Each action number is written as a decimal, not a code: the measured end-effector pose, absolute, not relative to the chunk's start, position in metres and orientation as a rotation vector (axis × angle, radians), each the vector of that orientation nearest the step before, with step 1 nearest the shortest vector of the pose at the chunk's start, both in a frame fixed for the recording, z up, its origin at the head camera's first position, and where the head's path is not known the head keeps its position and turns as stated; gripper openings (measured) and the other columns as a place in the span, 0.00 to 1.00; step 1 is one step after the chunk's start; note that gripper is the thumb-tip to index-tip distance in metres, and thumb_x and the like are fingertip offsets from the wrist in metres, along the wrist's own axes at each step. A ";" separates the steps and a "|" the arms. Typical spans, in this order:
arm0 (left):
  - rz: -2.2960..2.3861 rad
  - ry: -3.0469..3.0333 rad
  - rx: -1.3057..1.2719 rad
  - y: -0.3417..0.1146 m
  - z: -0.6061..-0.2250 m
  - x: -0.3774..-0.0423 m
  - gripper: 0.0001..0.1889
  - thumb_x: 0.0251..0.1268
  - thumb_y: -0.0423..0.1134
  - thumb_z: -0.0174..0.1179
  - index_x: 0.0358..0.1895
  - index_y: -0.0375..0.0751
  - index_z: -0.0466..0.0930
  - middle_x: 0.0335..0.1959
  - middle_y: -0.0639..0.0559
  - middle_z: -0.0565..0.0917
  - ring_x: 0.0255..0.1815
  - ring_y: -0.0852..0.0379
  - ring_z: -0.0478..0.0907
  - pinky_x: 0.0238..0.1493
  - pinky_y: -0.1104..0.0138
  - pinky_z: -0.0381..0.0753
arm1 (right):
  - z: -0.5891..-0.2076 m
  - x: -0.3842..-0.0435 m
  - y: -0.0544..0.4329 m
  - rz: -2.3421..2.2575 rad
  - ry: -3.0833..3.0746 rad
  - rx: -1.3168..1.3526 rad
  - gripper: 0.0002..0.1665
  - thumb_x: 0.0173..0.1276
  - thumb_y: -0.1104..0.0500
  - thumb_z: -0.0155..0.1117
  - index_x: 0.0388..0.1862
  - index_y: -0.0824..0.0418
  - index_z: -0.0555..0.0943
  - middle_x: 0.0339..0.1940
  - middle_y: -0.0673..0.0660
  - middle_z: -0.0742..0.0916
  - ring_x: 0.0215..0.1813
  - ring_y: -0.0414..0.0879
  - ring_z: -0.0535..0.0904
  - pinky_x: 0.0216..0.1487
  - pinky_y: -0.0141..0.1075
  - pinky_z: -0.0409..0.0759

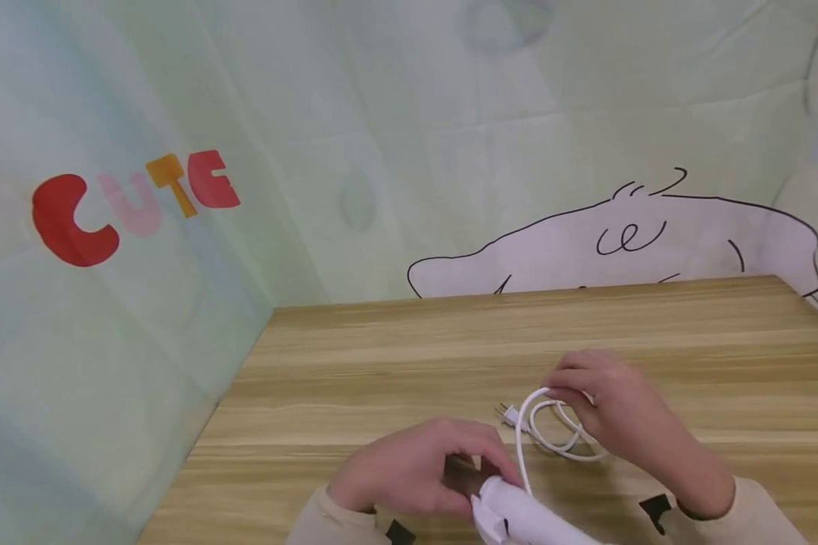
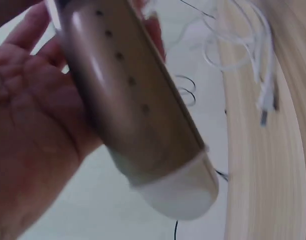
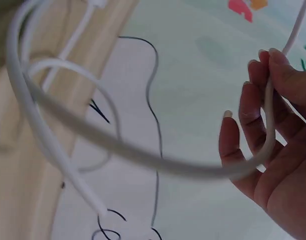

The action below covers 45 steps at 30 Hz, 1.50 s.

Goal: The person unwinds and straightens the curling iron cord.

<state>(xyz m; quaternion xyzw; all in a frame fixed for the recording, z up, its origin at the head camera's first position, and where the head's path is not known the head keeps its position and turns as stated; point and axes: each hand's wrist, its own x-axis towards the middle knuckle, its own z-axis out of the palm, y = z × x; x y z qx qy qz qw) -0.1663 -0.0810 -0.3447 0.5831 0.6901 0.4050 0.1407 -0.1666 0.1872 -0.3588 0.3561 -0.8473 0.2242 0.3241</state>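
Note:
My left hand (image 1: 423, 465) holds a curling iron by its barrel, with the fingers and thumb around it just past the white handle (image 1: 538, 518). In the left wrist view the brown barrel (image 2: 128, 90) shows a row of dark dots and ends in a white rounded tip (image 2: 180, 192). A white power cord (image 1: 520, 439) rises from beside the handle to my right hand (image 1: 613, 401). There, thumb and fingertips pinch the cord, which curves across the palm in the right wrist view.
The rest of the cord lies in loose loops (image 1: 569, 454) on the wood-grain table (image 1: 354, 363), ending in a two-pin plug (image 1: 511, 416). A pale curtain (image 1: 354, 136) with a cartoon drawing and coloured letters hangs behind and to the left of the table.

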 end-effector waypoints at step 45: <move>0.577 2.548 1.374 -0.088 -0.345 -0.167 0.25 0.49 0.19 0.68 0.45 0.54 0.87 0.35 0.68 0.79 0.36 0.72 0.73 0.41 0.78 0.74 | -0.349 -0.154 0.176 0.741 -2.083 1.138 0.25 0.80 0.47 0.44 0.38 0.57 0.87 0.33 0.44 0.82 0.33 0.35 0.74 0.31 0.22 0.71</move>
